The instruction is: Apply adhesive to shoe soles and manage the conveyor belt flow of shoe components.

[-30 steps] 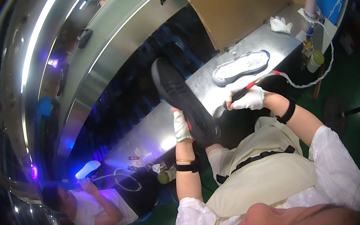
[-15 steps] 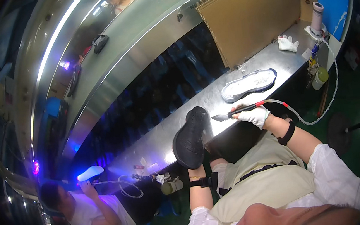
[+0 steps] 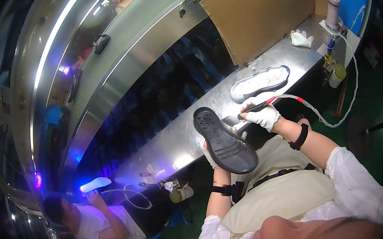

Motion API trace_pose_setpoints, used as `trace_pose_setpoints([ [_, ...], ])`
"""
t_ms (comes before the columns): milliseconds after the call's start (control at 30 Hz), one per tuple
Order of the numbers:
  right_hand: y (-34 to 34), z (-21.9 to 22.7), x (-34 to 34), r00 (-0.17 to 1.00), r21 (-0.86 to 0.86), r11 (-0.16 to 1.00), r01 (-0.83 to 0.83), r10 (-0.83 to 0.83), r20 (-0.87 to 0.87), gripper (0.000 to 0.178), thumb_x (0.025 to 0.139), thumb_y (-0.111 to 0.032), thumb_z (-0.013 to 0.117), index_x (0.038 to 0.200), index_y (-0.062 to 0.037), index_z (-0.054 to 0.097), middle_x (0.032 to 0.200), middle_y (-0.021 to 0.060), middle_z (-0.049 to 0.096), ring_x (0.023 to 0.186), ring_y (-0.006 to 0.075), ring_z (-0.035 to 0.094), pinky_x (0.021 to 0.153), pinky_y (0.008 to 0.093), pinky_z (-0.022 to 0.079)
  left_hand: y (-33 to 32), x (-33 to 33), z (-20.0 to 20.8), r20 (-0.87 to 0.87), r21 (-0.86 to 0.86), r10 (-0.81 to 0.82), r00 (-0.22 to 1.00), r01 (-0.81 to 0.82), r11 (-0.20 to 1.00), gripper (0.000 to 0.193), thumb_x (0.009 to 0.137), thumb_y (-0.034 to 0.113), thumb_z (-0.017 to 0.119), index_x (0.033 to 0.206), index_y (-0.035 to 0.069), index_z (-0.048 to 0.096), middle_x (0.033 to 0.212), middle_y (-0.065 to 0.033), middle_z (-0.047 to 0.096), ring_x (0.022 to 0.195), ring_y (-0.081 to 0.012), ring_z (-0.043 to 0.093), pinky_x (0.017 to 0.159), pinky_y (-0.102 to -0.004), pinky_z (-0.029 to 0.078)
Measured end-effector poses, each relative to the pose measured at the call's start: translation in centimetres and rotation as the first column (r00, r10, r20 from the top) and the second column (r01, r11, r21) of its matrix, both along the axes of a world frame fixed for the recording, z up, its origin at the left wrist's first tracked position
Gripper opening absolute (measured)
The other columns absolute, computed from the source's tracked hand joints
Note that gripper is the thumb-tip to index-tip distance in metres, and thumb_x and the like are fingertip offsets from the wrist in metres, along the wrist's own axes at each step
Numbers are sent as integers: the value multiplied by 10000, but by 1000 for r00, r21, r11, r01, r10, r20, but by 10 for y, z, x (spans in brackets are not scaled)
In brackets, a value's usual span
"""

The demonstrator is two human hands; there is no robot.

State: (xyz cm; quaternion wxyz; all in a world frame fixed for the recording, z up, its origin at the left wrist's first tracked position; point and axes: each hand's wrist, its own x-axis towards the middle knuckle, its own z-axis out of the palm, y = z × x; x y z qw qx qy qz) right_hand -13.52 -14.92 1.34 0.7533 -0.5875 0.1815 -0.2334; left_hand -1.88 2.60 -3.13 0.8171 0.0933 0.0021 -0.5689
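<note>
My left hand (image 3: 210, 156), gloved in white with bare fingertips, grips a black shoe sole (image 3: 223, 137) from beneath. The sole slants over the near edge of the bench, its small holes and grooves facing up; most of that hand is hidden under it. My right hand (image 3: 266, 117), also in a white glove, is closed round a dark brush (image 3: 260, 106) with a red band and a hose running from its end. The brush's tip is close to the sole's right edge; I cannot tell whether they touch. Beyond my right hand lies a second sole, white inside with a dark rim (image 3: 262, 83).
A metal bench (image 3: 182, 141) runs across in front of me. At its right end stand a pink cylinder (image 3: 333, 9), a white glove (image 3: 302, 39) and a hanging green-topped bottle (image 3: 337, 77). Cardboard (image 3: 265, 18) leans behind. A co-worker (image 3: 104, 217) holds a lit sole at left.
The black sole has turned over and shifted down and right, now showing its holed face. The brush's tip has moved from beside the sole to near or behind its edge.
</note>
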Motion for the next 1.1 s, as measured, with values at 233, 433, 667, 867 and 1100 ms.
trace_pose_setpoints([
  [233, -1, 27, 33, 973, -290, 948, 131, -67, 221, 122, 772, -61, 672, 866, -61, 594, 828, 16, 616, 779, 91, 586, 696, 248, 469, -13, -16, 28, 261, -44, 34, 965, -23, 999, 672, 842, 436, 537, 1332, 0, 391, 1313, -192, 469, 1191, -345, 460, 1043, -482, 329],
  [433, -5, 43, 46, 911, -755, 543, 367, -45, 411, 193, 700, -27, 666, 873, -76, 596, 873, 95, 608, 797, 270, 603, 719, 331, 491, -14, -13, 8, 353, 125, -3, 936, -44, 991, 539, 932, 467, 429, 1297, 72, 452, 1238, -102, 543, 1121, -254, 519, 995, -416, 391],
  [667, 20, 42, 13, 895, -784, 619, 42, 326, 305, 179, 660, -11, 668, 809, -89, 605, 848, 77, 626, 829, 272, 609, 730, 345, 491, -1, 2, 8, 265, -84, 46, 963, -25, 996, 480, 947, 408, 412, 1203, 14, 508, 1137, -143, 586, 1037, -261, 567, 929, -415, 440],
  [867, 5, 50, 30, 969, -316, 938, 140, -64, 239, 127, 739, -54, 677, 843, -52, 604, 821, 73, 620, 767, 179, 622, 698, 276, 492, -9, -20, 33, 359, 29, 64, 931, -80, 996, 515, 939, 437, 430, 1289, 62, 469, 1305, -109, 500, 1161, -260, 502, 1000, -414, 390],
  [1100, 25, 58, 32, 958, -363, 925, 110, -1, 287, 112, 724, -65, 655, 812, -57, 587, 793, 62, 604, 747, 158, 600, 712, 271, 482, -24, -24, 34, 386, 190, 77, 919, -161, 969, 592, 898, 558, 433, 1276, 105, 473, 1199, -51, 555, 1080, -198, 541, 940, -335, 441],
])
